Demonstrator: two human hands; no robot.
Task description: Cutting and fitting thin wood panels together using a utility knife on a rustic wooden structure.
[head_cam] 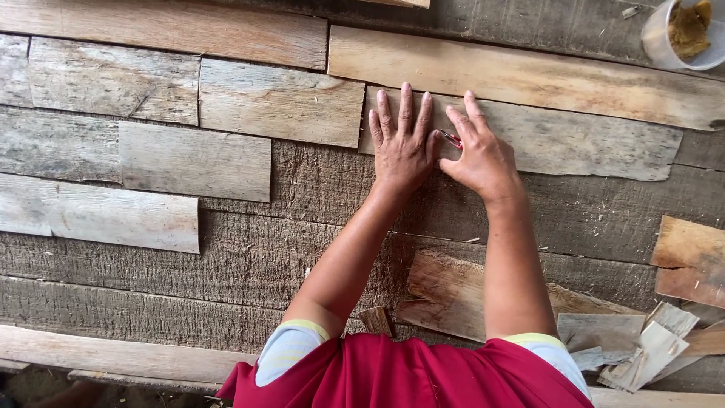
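Head view: the left hand [402, 145] lies flat, fingers spread, pinning the grey weathered wooden slat [581, 143] on the rough plank worktop [302, 249]. The right hand [479, 155] pinches a small red-tipped tool [451, 137], perhaps a marker, against it. Best keep the slat pressed flush with its neighbours. Loose offcuts [642, 344] and a plastic cup [683, 34] lie well apart.

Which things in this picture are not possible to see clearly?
- Small red tool, head view: mostly hidden between left hand and right hand; kind unclear.
- Plastic cup: cut by the top-right edge; its yellowish contents unclear.
- Wood scraps: partly overlapping, cut by the right edge.
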